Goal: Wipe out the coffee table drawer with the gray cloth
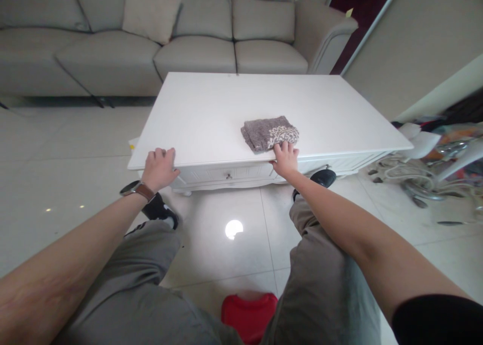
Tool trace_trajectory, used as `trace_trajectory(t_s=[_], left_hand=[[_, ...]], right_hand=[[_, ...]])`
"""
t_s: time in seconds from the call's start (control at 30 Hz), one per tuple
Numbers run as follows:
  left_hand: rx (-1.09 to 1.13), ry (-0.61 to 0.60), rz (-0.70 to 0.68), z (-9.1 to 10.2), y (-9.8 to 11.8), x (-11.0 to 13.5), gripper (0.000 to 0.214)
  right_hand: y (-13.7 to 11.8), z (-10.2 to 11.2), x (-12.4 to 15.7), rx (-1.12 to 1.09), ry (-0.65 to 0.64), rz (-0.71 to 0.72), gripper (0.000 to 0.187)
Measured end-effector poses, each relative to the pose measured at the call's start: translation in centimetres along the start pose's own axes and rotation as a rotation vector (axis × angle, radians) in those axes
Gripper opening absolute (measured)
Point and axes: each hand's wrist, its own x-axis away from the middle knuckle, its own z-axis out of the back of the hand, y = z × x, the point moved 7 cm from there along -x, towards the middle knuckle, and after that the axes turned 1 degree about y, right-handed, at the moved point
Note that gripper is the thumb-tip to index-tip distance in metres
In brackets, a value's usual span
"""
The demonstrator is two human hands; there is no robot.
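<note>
A folded grey-brown towel [260,133] with a cream pattern on its right part lies on the white coffee table [211,108], close to the front edge. My right hand [286,160] rests at that edge with its fingers spread. Its fingertips touch the towel's near border, and the thumb sits lower, against the table's front. At the front left corner, my left hand [158,169] leans on the tabletop with nothing in it, fingers bent over the surface and thumb apart. A watch with a brown strap is on the left wrist.
A red plastic stool [249,315] shows between my legs. Drawers with small knobs [228,176] line the table's front. Behind it stands a grey sofa [196,53] with a beige cushion [151,10]. Cables and assorted items [422,179] clutter the tiled floor at right.
</note>
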Motion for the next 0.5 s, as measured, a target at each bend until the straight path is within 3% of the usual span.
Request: trace_trajectory(t_s=[0.5], left_hand=[[-0.02,0.004,-0.016,-0.3,-0.06,-0.16,0.061]], right_hand=[[-0.09,0.23,0.03,-0.002,0.009,-0.004,0.045]])
